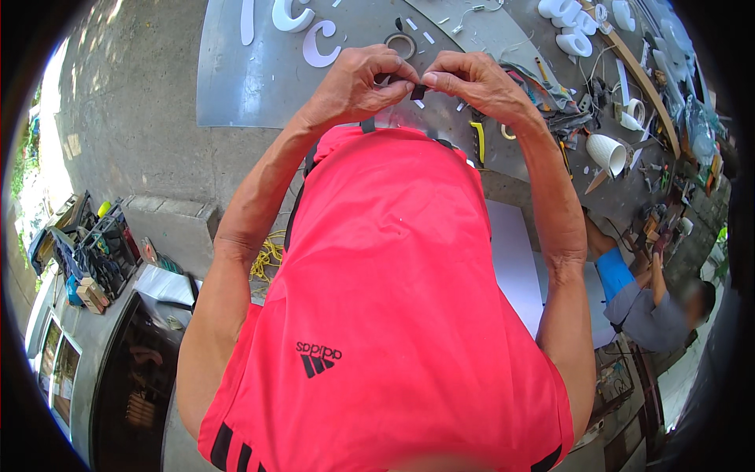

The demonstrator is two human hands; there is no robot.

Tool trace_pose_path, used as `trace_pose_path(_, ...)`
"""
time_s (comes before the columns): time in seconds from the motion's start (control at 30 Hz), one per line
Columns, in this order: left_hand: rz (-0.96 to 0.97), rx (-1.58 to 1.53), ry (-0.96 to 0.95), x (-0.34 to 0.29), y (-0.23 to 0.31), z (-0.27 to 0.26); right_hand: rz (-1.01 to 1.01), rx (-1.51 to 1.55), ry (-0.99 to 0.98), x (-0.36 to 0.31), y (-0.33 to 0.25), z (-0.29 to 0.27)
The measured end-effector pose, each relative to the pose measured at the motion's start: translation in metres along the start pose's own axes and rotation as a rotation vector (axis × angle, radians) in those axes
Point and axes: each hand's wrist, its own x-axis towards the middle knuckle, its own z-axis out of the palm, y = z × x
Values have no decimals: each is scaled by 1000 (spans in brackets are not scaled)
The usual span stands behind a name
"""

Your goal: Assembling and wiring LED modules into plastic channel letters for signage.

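Observation:
My left hand (366,82) and my right hand (478,85) meet over the near edge of a grey metal worktable. Thumb and forefinger of each hand are pinched together, with the tips almost touching. Between them hangs a small black strip (418,93), perhaps tape; its upper end is hidden by the fingers. Just beyond the fingertips lies a roll of tape (410,39). White cut-out C shapes (321,45) rest on a shiny metal sheet (244,82) to the left. Small white strips (429,37) are scattered near the roll.
A yellow-handled tool (479,141) lies right of my body. Farther right are white rolls (574,41), a wooden strip (649,94), a ribbed white cup-like object (605,154) and cluttered tools. Another person (645,315) is at the right. White boards (515,252) stand beside me.

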Motion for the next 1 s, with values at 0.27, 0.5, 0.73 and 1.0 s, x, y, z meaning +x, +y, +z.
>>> trace_pose_path(0.27,60,103,-1,0,6,0,-110,-3,30,-1,2,5)
trace_pose_path(0.5,-320,-326,-221,3,4,-6,-334,-179,99,-4,8,14)
trace_pose_path(0.73,-347,-393,-234,6,4,-3,-359,-274,187,-12,7,15)
trace_pose_path(1.0,-390,-597,-229,4,5,-2,-219,91,169,-30,7,18)
